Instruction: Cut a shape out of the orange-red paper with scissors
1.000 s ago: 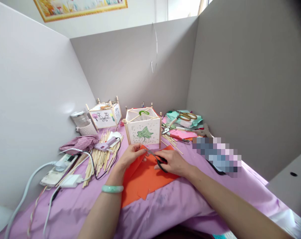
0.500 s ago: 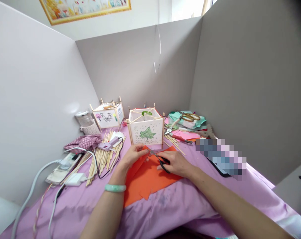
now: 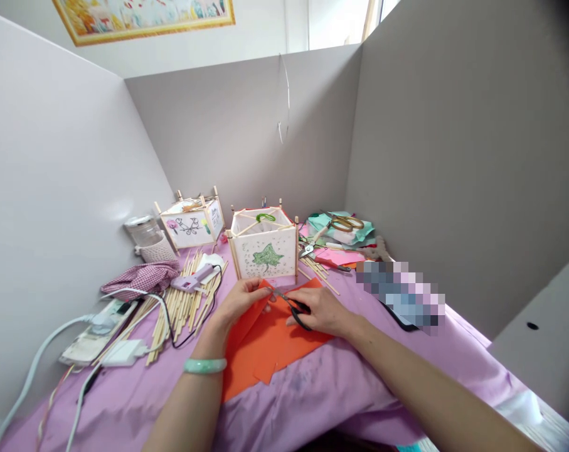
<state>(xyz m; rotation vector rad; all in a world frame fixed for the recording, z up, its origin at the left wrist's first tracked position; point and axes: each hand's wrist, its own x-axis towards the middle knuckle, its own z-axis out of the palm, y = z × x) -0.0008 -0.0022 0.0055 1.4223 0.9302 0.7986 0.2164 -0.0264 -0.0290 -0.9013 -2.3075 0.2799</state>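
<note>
An orange sheet [image 3: 275,342], folded up on its left side, lies at the front of the table. My left hand [image 3: 243,306], below a green bangle [image 3: 205,365], pinches the far left part of this sheet between thumb and fingers. Black-handled scissors [image 3: 299,314] are gripped in my right hand [image 3: 322,312]; their blades reach left to the orange edge close to my left fingertips. Whether the blades are parted is hard to see. Just beyond my hands stands a lantern-like box [image 3: 268,256] of sticks and white panels with a green leaf picture.
A second stick-framed box [image 3: 190,227] and a glass jar [image 3: 145,233] stand back left. Nearer are a glue gun [image 3: 193,278], loose sticks [image 3: 185,307] and a power strip [image 3: 93,333] with cables. Gold-handled scissors [image 3: 343,223], pliers [image 3: 312,246] and a phone [image 3: 401,314] are right.
The whole view has shifted, so things appear further left. Both hands keep their holds on the sheet and the scissors, with hardly any movement between them.
</note>
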